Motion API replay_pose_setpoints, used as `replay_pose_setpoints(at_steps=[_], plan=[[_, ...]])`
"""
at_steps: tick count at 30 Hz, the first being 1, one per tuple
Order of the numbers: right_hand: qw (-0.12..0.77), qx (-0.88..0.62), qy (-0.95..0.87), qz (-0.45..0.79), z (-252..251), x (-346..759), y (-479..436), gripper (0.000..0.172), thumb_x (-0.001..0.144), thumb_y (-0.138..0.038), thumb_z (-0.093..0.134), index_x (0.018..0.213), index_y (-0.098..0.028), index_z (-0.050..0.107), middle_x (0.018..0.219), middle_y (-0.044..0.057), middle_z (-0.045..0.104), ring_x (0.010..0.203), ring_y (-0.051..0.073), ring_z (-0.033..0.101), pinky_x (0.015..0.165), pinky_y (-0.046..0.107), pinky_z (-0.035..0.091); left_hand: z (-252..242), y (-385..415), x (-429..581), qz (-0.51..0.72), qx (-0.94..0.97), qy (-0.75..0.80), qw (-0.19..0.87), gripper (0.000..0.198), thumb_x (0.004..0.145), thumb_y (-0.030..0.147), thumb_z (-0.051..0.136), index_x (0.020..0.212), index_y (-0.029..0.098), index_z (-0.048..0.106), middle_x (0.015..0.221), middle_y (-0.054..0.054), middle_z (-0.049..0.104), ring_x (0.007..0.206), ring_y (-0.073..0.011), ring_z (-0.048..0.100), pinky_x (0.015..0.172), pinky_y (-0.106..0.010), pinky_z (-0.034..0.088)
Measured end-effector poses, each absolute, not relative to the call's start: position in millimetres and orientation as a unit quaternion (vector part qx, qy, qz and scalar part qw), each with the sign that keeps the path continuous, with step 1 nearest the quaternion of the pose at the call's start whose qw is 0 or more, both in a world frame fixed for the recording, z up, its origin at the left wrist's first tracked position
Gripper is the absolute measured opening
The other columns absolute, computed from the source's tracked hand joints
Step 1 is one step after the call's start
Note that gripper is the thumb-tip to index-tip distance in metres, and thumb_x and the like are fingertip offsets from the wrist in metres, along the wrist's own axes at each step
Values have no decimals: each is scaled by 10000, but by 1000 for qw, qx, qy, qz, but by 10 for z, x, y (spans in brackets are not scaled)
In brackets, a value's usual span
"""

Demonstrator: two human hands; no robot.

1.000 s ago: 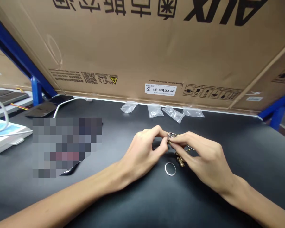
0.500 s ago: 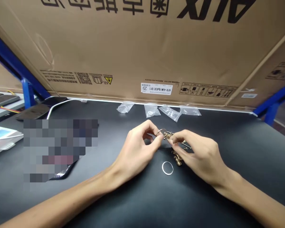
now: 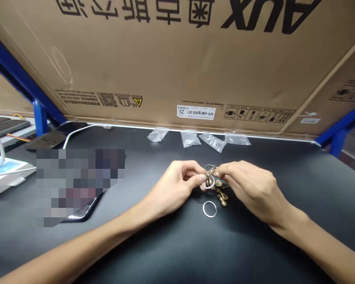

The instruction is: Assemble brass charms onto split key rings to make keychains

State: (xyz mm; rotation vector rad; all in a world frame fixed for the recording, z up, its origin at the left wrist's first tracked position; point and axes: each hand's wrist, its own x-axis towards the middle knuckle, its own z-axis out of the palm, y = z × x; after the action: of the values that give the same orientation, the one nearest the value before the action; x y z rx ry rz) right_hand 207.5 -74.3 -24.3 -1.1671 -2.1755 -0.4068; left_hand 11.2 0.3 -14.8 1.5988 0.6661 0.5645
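A big cardboard AUX carton (image 3: 177, 67) stands at 12 o'clock behind the black surface (image 3: 284, 225), with four clear plastic bags (image 3: 190, 139) lying along its foot. Your left hand (image 3: 177, 185) and right hand (image 3: 254, 185) meet near the middle of the view over a cluster of small brass charms (image 3: 221, 196) on metal rings. Your left fingers (image 3: 199, 180) are closed on a split ring (image 3: 208, 183); your right fingers (image 3: 225, 169) pinch the cluster's upper ring. A loose steel ring (image 3: 210, 209) lies at 6 o'clock from the cluster. The charms look heavy for their size, stiff and apt to swing, so take hold at the rings, not the dangling pieces.
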Motion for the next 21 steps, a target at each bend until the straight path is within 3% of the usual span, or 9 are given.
replay_pose_setpoints(at_steps=[2,4,8,11,13,17,18,21], plan=[[337,-455,-815,-125,-269,2064,-737,165,938,-42,521,956,-187,597,845,4,721,722,141,673,688,260,501,-147,25,100,230,701,294,608,146,871,283,604,909,148,644,720,-29,680,698,-164,623,705,-281,483],[358,-478,-798,-77,-287,2058,-730,140,933,-75,561,962,-205,604,833,-18,720,716,130,680,681,243,508,-130,48,75,225,750,318,535,199,915,319,543,1026,179,631,728,-19,692,679,-163,619,664,-268,463],[382,-540,-750,-14,-259,2059,-722,108,911,-188,647,1001,-236,614,902,-27,740,802,147,706,752,253,526,-8,103,-5,202,882,359,227,304,983,312,380,1007,213,667,718,-19,677,642,-175,600,645,-288,403],[397,-563,-724,-42,-218,2061,-725,114,899,-214,651,1004,-242,617,915,-19,740,826,168,700,774,283,521,136,183,-99,153,904,390,89,305,963,268,375,939,212,674,637,-12,633,590,-182,576,604,-292,357],[400,-562,-722,-58,-209,2061,-723,90,910,-204,619,992,-241,617,895,-14,735,804,172,691,776,302,515,208,257,-179,104,910,397,61,257,930,282,427,901,219,674,626,-12,628,578,-188,565,577,-290,335],[387,-550,-738,-59,-228,2052,-718,80,932,-204,574,988,-237,621,869,3,730,805,187,682,813,346,503,196,395,-312,31,920,372,117,181,825,304,588,961,234,684,785,-38,695,728,-223,630,625,-291,375],[384,-547,-742,-58,-234,2048,-717,83,934,-202,569,989,-234,622,860,5,730,813,189,681,819,350,501,164,418,-328,31,925,360,119,164,821,282,586,943,234,684,852,-51,703,770,-229,637,647,-294,382],[377,-537,-752,-63,-245,2041,-718,94,936,-182,557,990,-220,624,825,2,725,808,187,675,836,359,493,60,453,-341,28,930,348,113,120,835,223,539,802,216,654,799,-60,678,706,-212,614,642,-297,369]])
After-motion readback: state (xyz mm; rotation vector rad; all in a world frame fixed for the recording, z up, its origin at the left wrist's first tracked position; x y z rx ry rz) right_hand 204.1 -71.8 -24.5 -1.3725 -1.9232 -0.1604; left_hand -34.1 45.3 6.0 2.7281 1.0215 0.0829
